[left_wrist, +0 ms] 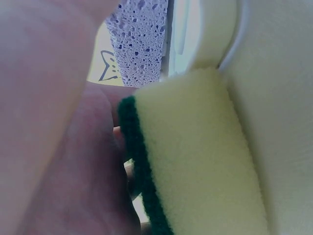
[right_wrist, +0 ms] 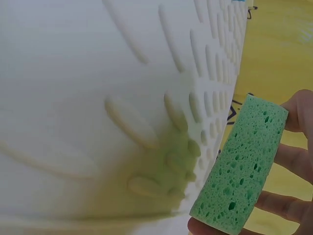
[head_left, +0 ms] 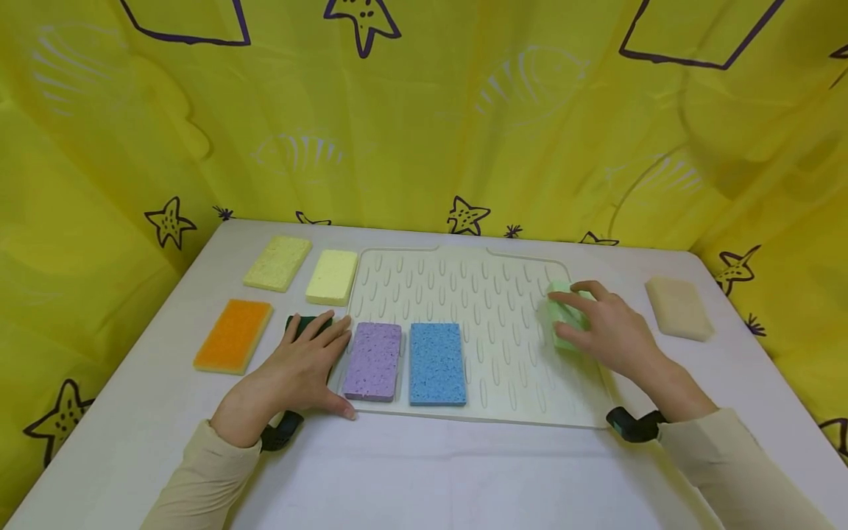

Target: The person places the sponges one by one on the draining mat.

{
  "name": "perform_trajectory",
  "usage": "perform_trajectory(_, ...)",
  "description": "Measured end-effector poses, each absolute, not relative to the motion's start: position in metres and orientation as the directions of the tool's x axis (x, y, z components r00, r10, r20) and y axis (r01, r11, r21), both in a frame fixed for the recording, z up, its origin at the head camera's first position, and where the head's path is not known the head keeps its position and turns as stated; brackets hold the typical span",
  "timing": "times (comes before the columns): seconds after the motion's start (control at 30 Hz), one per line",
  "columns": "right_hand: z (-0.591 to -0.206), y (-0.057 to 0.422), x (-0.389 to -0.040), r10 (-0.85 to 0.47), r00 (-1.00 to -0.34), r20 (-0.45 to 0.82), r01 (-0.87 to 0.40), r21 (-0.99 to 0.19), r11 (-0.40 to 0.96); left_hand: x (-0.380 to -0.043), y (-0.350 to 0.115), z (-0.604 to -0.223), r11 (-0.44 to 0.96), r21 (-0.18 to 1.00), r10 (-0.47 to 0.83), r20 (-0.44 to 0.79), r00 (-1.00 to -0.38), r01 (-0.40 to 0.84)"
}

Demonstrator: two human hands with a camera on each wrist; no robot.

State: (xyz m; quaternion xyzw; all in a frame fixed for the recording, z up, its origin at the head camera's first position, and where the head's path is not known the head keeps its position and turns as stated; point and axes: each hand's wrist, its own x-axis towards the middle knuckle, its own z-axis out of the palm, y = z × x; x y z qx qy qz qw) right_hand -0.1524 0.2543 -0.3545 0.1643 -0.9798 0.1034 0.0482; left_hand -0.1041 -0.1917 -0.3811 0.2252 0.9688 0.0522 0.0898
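Observation:
My left hand (head_left: 298, 368), fingers spread, lies over a sponge with a dark green scouring side (head_left: 301, 324) and a pale yellow body (left_wrist: 195, 152). The hand hides most of that sponge in the head view. Right beside it, a purple sponge (head_left: 373, 362) and a blue sponge (head_left: 437, 364) lie side by side on the white ridged mat (head_left: 503, 397). Over the mat's right edge, my right hand (head_left: 609, 327) grips a light green sponge (right_wrist: 239, 166) between thumb and fingers. In the right wrist view this sponge is tilted and held off the mat.
Left of the mat lie an orange-topped sponge (head_left: 233, 336), a yellow sponge (head_left: 278, 263) and a paler yellow one (head_left: 332, 277). A beige sponge (head_left: 679, 308) sits at the right of the white table (head_left: 397, 471). A yellow patterned curtain (head_left: 424, 132) hangs around the table.

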Motion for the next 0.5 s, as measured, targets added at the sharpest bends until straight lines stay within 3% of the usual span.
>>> perform_trajectory(0.5, -0.358, 0.231, -0.14, -0.321, -0.936, 0.145, -0.347, -0.228, 0.909, -0.104, -0.192, -0.381, 0.889, 0.144, 0.454, -0.136, -0.881, 0.435)
